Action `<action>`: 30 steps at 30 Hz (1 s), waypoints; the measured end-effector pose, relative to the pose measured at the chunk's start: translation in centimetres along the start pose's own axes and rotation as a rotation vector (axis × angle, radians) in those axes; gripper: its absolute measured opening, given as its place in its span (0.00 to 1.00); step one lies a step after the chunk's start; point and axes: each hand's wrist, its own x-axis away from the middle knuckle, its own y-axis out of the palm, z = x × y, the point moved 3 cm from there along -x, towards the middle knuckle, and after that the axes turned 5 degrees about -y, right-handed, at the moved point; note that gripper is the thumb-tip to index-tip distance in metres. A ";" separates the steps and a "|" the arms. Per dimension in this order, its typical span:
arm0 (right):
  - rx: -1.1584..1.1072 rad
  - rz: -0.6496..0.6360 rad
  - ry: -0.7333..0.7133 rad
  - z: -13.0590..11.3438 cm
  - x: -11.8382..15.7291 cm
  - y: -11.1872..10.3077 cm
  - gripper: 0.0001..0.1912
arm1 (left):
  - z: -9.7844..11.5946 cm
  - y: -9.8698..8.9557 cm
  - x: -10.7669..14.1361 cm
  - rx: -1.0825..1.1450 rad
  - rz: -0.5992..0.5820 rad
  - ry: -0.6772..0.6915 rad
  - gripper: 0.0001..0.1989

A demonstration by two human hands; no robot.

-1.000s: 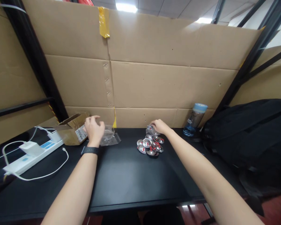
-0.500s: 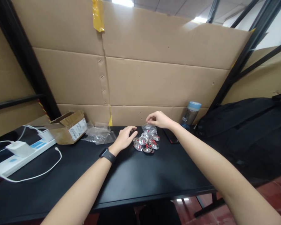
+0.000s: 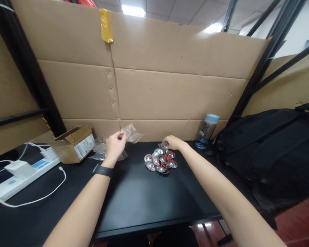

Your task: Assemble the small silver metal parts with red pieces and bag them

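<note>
A clear plastic bag (image 3: 133,133) is pinched in my left hand (image 3: 115,145), raised above the black table. Several shiny metal discs with red cords (image 3: 156,160) lie in a loose pile at the middle of the table. Just behind the pile, my right hand (image 3: 173,142) is closed on a metal disc (image 3: 165,145) that shows below its fingers. More crumpled clear plastic (image 3: 100,149) lies on the table behind and left of my left wrist, partly hidden by my arm.
On the left are an open cardboard box (image 3: 78,145) and a white power strip (image 3: 23,178) with a loose cable. A bottle with a blue lid (image 3: 207,132) and a black backpack (image 3: 267,151) are at the right. Cardboard (image 3: 154,99) walls off the back.
My left hand has moved left, away from the pile, and now holds a clear bag. My right hand has lowered slightly onto a disc. The clear bag by the pile is gone from there.
</note>
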 end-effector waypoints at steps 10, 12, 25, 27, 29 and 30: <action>0.039 0.065 0.117 1.9 0.8 2.0 0.19 | -6.1 -4.9 -2.5 -0.457 0.359 -0.218 0.22; 0.044 0.105 0.137 1.6 0.7 1.5 0.17 | -5.4 -4.7 -2.2 -0.473 0.390 -0.185 0.21; -0.213 0.190 -0.153 -2.6 1.9 -6.9 0.12 | 0.1 1.3 0.9 -0.198 -0.002 0.201 0.08; -0.221 0.180 -0.168 -3.6 2.5 -7.9 0.11 | 0.7 2.5 1.8 -0.118 -0.130 0.284 0.07; -0.211 0.179 -0.182 -4.5 2.8 -8.6 0.11 | 1.2 3.7 2.8 -0.009 -0.262 0.348 0.09; -0.191 0.181 -0.195 -4.9 2.8 -8.9 0.11 | 1.4 4.2 3.2 0.045 -0.319 0.364 0.10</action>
